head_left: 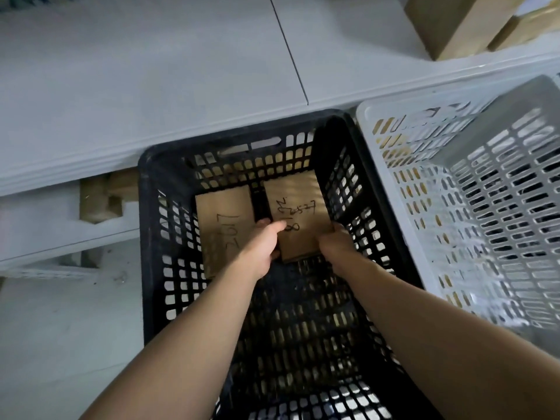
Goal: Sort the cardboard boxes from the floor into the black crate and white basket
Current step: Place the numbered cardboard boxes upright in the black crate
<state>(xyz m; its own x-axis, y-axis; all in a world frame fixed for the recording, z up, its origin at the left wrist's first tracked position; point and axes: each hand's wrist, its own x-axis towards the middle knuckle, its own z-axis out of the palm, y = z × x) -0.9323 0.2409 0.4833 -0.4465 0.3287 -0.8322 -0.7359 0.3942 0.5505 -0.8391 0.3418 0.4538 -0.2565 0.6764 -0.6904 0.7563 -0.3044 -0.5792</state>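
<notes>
Both of my arms reach down into the black crate [151, 207]. My left hand [263, 244] and my right hand [335, 245] grip the near corners of a cardboard box [295, 204] with black handwriting on top, low at the crate's far end. A second flat cardboard box [222, 219], also handwritten, lies beside it on the left on the crate's floor. The white basket [454, 189] stands right of the crate, touching it; I see no box in it.
A white shelf [151, 86] runs behind the crate and basket. Brown cardboard boxes [466, 22] stand on it at the top right. More cardboard [103, 195] shows under the shelf at the left. Pale floor [66, 328] lies left of the crate.
</notes>
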